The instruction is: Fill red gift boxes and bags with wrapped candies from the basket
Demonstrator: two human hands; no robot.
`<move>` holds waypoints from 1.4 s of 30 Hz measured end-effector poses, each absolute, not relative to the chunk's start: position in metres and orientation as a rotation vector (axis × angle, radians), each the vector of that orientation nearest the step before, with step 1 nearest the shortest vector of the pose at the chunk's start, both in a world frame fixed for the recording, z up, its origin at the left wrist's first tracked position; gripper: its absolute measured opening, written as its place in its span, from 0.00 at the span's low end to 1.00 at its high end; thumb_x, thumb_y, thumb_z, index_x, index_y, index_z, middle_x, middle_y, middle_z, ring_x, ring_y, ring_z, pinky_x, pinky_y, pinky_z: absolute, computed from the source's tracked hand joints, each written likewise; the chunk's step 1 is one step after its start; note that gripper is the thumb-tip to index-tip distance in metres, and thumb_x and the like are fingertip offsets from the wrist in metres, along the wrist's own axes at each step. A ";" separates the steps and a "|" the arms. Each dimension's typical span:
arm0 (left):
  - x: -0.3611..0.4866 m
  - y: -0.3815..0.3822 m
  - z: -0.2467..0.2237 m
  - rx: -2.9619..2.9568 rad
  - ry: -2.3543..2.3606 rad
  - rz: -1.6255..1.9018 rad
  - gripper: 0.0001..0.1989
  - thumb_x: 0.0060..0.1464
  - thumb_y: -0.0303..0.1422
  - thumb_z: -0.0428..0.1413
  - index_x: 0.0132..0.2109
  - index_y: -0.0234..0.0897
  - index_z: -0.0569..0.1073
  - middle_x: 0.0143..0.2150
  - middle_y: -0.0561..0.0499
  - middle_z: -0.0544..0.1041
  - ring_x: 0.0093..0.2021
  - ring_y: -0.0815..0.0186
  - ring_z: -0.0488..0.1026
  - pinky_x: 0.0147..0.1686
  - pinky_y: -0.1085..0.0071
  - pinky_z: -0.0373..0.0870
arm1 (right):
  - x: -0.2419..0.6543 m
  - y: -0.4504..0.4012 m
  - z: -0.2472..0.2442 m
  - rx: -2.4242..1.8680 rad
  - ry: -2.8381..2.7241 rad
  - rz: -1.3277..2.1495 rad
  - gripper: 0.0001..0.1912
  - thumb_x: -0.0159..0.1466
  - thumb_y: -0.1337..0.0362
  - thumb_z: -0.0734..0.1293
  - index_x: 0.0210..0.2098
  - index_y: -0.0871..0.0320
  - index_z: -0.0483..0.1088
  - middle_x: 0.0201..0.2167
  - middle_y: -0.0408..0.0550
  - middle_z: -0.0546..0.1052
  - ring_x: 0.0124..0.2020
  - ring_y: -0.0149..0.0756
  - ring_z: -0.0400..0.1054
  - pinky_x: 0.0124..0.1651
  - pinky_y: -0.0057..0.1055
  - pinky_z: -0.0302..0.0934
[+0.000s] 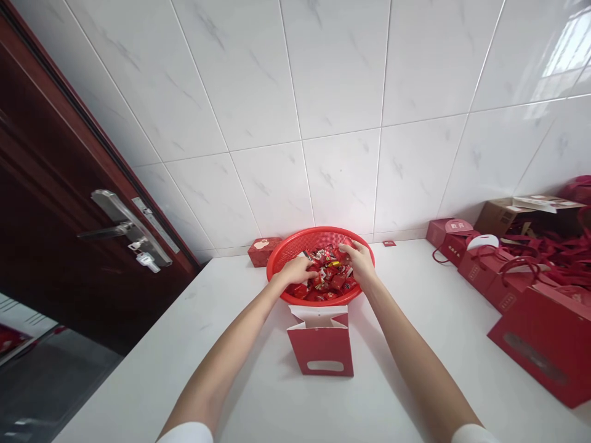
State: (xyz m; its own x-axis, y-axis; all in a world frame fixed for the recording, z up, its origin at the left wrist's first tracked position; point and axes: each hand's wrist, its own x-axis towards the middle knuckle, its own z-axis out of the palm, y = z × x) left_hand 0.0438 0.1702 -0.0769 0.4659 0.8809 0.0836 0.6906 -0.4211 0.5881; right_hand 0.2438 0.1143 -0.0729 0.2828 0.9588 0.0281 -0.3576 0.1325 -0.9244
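A red plastic basket (pixel 318 232) with perforated walls stands near the tiled wall, holding many small wrapped candies (pixel 329 278), mostly red. Both my hands are inside it. My left hand (pixel 296 269) is at the left side, its fingers bent round a red-wrapped candy among the pile. At the right side, my right hand (pixel 361 261) pinches a red wrapper between thumb and fingers, just above the other candies. Directly in front of the basket, a red paper gift box (pixel 323 352) stands upright with its top open and an oval window on its face. Its inside bottom is hidden.
A small red box (pixel 264 251) lies left of the basket. Along the right are several red gift boxes (pixel 480 271) with ribbon handles and a cardboard carton (pixel 498 215). A small red card (pixel 389 243) lies by the wall. A dark door (pixel 55 184) stands left of the white table (pixel 184 344).
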 end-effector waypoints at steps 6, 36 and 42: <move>0.028 0.191 -0.071 2.092 1.418 0.731 0.25 0.45 0.53 0.61 0.19 0.41 0.59 0.19 0.55 0.63 0.23 0.64 0.61 0.27 0.69 0.54 | 0.242 0.116 -0.070 -0.999 -0.733 1.175 0.11 0.49 0.61 0.73 0.27 0.53 0.66 0.27 0.44 0.75 0.31 0.38 0.72 0.28 0.31 0.68; 0.060 0.175 -0.073 2.402 1.287 0.425 0.17 0.52 0.24 0.55 0.49 0.38 0.78 0.53 0.46 0.79 0.55 0.58 0.74 0.57 0.67 0.67 | 0.239 0.111 -0.068 -1.009 -0.840 1.242 0.07 0.45 0.65 0.70 0.24 0.54 0.68 0.24 0.42 0.77 0.23 0.33 0.68 0.23 0.28 0.59; 0.076 0.169 -0.072 2.514 1.166 -0.105 0.27 0.44 0.23 0.61 0.54 0.40 0.77 0.54 0.47 0.79 0.54 0.55 0.75 0.55 0.67 0.69 | 0.240 0.109 -0.067 -1.019 -0.868 1.236 0.08 0.45 0.65 0.71 0.23 0.54 0.68 0.24 0.42 0.77 0.25 0.34 0.68 0.25 0.28 0.61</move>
